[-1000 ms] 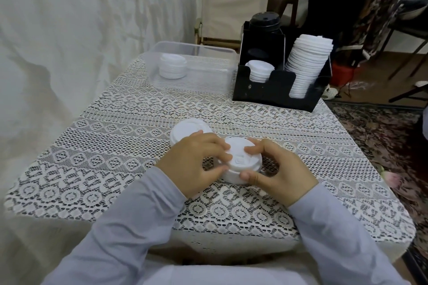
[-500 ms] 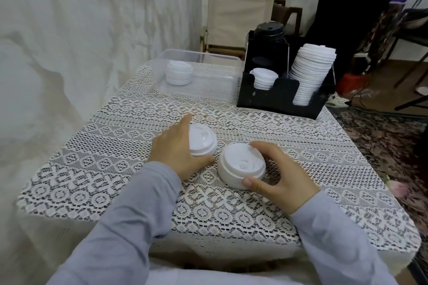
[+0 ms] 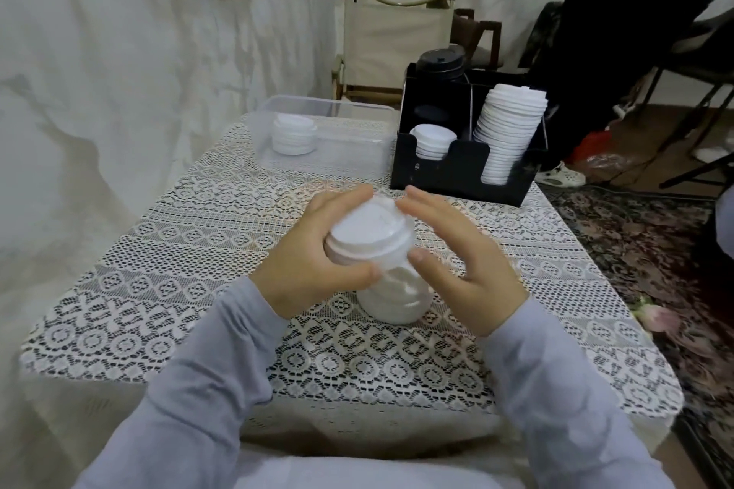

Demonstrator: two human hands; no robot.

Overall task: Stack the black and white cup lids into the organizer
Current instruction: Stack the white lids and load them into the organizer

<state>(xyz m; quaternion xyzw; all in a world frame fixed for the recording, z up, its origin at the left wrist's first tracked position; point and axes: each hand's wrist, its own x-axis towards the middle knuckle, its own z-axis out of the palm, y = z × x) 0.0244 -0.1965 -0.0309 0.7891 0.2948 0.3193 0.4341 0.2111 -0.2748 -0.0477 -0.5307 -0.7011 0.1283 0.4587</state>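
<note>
My left hand grips a small stack of white lids, lifted and tilted above a second white lid stack that stands on the table. My right hand is beside them with straight fingers; its fingertips touch the lifted stack's far rim. The black organizer stands at the back right. It holds a tall white lid stack, a short white stack and black lids behind.
A clear plastic bin at the back holds a few white lids. The table wears a white lace cloth. A folding chair stands behind, and a patterned rug covers the floor on the right.
My left hand has picked up the left lid stack and carried it right, above the other stack. My right hand let go of the second stack and opened beside the lifted one.
</note>
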